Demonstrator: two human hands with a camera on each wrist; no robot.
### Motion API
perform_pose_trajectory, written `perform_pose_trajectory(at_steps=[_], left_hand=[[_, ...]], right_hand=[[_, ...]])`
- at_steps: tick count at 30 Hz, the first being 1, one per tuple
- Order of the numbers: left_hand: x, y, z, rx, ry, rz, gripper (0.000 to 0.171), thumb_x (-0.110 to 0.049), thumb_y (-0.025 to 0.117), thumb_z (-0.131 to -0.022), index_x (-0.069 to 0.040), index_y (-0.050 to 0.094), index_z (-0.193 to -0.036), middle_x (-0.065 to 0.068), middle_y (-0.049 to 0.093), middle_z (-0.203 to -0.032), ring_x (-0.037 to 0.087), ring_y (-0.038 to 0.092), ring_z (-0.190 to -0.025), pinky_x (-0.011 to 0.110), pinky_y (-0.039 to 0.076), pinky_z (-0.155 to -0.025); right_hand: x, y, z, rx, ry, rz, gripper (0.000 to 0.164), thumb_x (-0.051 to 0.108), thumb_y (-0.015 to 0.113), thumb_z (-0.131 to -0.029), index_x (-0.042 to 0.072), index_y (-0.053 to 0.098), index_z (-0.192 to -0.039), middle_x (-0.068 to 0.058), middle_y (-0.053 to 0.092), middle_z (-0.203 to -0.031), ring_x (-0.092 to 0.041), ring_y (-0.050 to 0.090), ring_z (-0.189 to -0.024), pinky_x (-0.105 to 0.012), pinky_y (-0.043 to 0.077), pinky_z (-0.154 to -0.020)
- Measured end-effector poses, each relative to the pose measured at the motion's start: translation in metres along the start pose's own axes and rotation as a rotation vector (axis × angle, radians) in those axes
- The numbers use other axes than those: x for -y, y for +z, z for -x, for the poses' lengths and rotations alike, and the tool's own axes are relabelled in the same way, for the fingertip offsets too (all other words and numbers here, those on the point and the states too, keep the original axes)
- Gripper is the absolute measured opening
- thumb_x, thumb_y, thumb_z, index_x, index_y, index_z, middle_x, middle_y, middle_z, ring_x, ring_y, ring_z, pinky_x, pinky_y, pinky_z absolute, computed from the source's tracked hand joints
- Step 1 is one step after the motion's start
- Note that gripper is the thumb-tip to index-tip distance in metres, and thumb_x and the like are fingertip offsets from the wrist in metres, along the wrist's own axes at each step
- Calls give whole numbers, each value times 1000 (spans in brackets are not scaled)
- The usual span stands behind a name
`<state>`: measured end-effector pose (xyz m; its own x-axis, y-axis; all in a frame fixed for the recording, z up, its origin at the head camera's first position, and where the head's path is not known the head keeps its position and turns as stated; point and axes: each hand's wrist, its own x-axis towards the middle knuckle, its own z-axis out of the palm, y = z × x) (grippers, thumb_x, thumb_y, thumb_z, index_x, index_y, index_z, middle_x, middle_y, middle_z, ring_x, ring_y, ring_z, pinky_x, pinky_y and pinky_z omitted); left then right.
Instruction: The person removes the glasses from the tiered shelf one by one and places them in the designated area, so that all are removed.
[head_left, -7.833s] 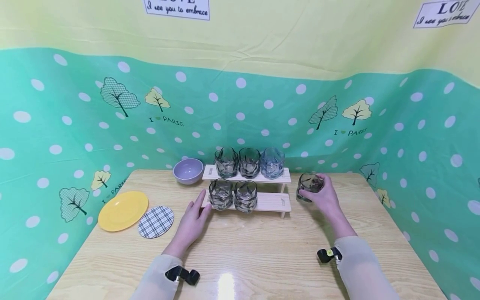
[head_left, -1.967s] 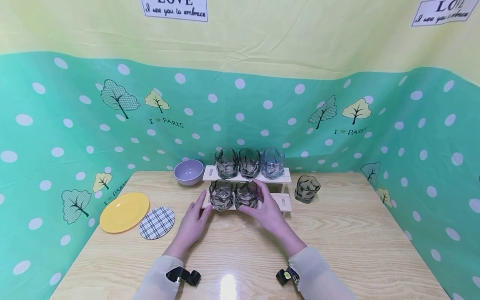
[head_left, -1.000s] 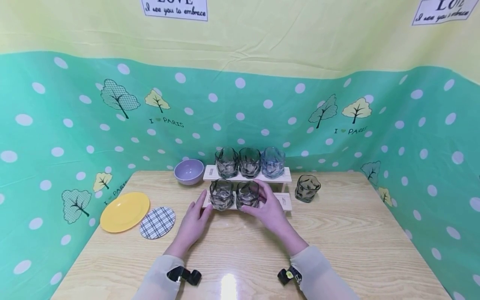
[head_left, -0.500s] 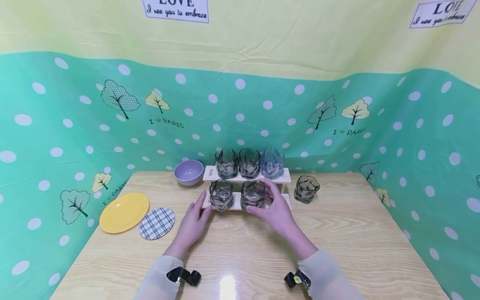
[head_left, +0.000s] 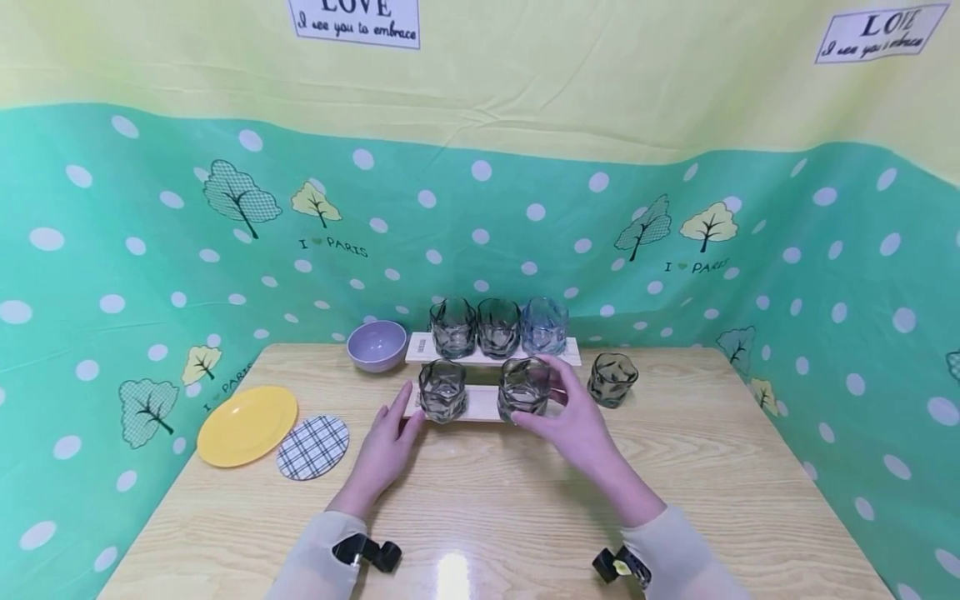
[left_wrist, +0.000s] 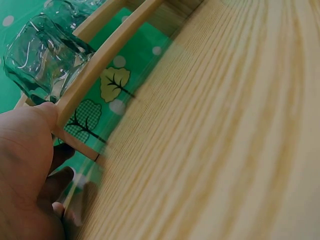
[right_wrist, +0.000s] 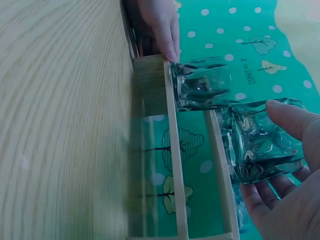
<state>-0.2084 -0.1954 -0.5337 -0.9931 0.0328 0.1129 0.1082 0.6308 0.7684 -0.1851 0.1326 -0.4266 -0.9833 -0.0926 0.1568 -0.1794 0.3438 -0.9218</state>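
Note:
My right hand (head_left: 581,429) grips a smoky faceted glass tumbler (head_left: 522,387) over the right part of the lower step of a two-step wooden rack (head_left: 482,403). In the right wrist view, that tumbler (right_wrist: 265,145) sits between thumb and fingers, overlapping the rack's rails. My left hand (head_left: 384,450) holds the left end of the lower step. The left wrist view puts its thumb at the corner of the rail, with fingers behind the rack's leg. Beside it, a second smoky tumbler (head_left: 442,392) stands on the lower step.
On the upper step stand two smoky tumblers (head_left: 453,328) and a bluish one (head_left: 545,326). Another smoky tumbler (head_left: 612,380) stands on the table to the right. A purple bowl (head_left: 377,346), yellow plate (head_left: 247,427) and checked coaster (head_left: 313,447) lie left.
Earlier my right hand let go of a tumbler on the table at the right. It then took the lower step's right tumbler and has moved it rightward. My left hand has stayed put.

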Motion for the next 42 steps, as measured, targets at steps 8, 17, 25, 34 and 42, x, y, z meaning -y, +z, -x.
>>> perform_pose_trajectory(at_steps=[8, 17, 25, 34, 42], left_hand=[[-2, -1, 0, 8, -4, -5, 70, -51, 48, -118, -21, 27, -177, 20, 37, -175, 59, 19, -161, 77, 21, -126], [-2, 0, 1, 7, -7, -3, 69, -49, 49, -118, -22, 27, -177, 17, 36, -176, 58, 19, -161, 77, 20, -126], [-3, 0, 1, -5, 3, 5, 68, -46, 51, -118, -18, 29, -177, 20, 38, -174, 61, 20, -160, 77, 21, -126], [-2, 0, 0, 0, 6, 2, 70, -51, 48, -118, -20, 28, -177, 21, 39, -173, 60, 20, -160, 76, 22, -127], [-1, 0, 0, -5, 9, -1, 70, -50, 49, -118, -20, 28, -177, 22, 40, -173, 61, 21, -160, 77, 22, -126]], right_hand=[[1, -19, 5, -11, -17, 29, 99, 19, 102, -80, 18, 47, -163, -5, 66, -141, -28, 61, -134, -49, 46, -123], [2, -51, 15, -40, 4, 73, 98, 22, 100, -83, 14, 45, -164, -10, 65, -142, -32, 60, -135, -53, 45, -124], [-1, -87, 23, -80, 18, 155, 100, 27, 100, -84, 16, 43, -167, -16, 62, -145, -38, 60, -136, -58, 45, -123], [-5, -127, 30, -131, 40, 251, 103, 34, 97, -88, 11, 39, -170, -18, 60, -147, -40, 58, -137, -56, 48, -121], [-19, -156, 28, -178, 42, 296, 100, 36, 95, -91, 13, 38, -170, -14, 62, -145, -29, 58, -133, -6, 46, -100]])
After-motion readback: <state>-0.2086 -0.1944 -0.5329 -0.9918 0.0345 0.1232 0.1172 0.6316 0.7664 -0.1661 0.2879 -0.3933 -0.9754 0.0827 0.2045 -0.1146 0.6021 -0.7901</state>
